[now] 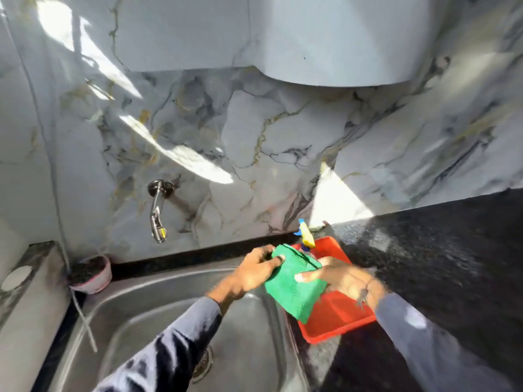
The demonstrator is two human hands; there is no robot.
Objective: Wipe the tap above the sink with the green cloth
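Both hands grip the green cloth (294, 284) over the red tray (339, 321) beside the sink (169, 306): left hand (254, 273) pinching its upper edge, right hand (336, 278) closed on its right side. The tap (158, 213) juts from the wall above the sink, well apart from the cloth.

The chrome wall-mounted tap (158, 210) projects from the marble wall, spout angled down over the stainless steel sink (249, 329). The green microfibre cloth (294, 284), creased, hangs above the sink's right rim, gripped at 2 points.
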